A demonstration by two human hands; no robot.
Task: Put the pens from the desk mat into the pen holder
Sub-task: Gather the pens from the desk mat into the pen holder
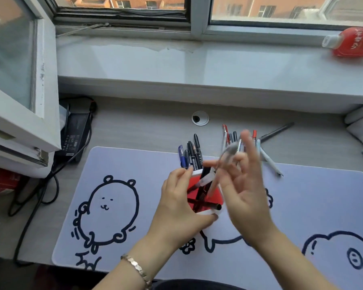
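Pens left to collect: right cluster [232,137] lies past the far edge of the desk mat [117,164], directly behind the pen holder [205,193] and off to its right, mostly hidden by my right hand [245,189]. Their long axes run roughly away from me, tips toward the window. A white pen [269,161] lies to the holder's far right, angled, its tip on the mat. A dark pen [278,131] lies further right of the holder, well off the mat on the bare desk, slanting.

A second bunch, black and blue pens [190,153], sticks up beyond the holder's far-left corner; I can't tell if these stand in a compartment or lie behind it.

Inside the holder: a few pens already lie across the red interior, crossing each other, one dark pen [210,205] along the near rim.

My right hand hovers just above the holder's right side, fingers spread and loose, blurred. Something pale and blurred sits at my fingertips, maybe a pen being let go; I can't tell if I actually have hold of it. My left hand [180,204] wraps the holder's left wall, thumb at the near rim, fingertip at the far-left corner, steadying it.

Judgement: the right hand is the nearer one to the remaining cluster; the reach goes forward, away from me, past the holder's far-right corner, and the grasp should come across the pens' long axes. The left is busy with the holder.
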